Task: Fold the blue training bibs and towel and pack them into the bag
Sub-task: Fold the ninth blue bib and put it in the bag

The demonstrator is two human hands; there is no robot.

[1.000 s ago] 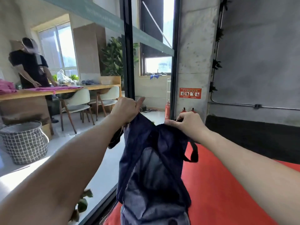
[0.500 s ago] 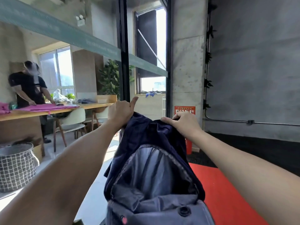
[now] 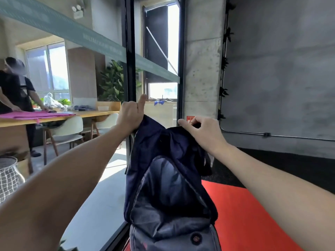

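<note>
A dark navy bag (image 3: 168, 178) hangs in front of me, held up by its top edge. My left hand (image 3: 131, 115) grips the top left corner, with one finger sticking up. My right hand (image 3: 201, 132) pinches the top right edge. The bag's mouth gapes toward me and shows a grey lining; a round button sits on its lower grey flap (image 3: 195, 238). No blue bibs or towel can be made out; the inside of the bag is dark.
A red mat (image 3: 244, 214) covers the floor at the lower right. A black-framed glass partition (image 3: 129, 69) stands straight ahead. Behind it, a person (image 3: 16, 91) works at a wooden table (image 3: 54, 116) with white chairs. A checked basket (image 3: 9, 176) stands at left.
The view has tilted upward and the bag has been lifted higher. Both hands keep their hold on its top edge, and the bag's mouth has opened toward me.
</note>
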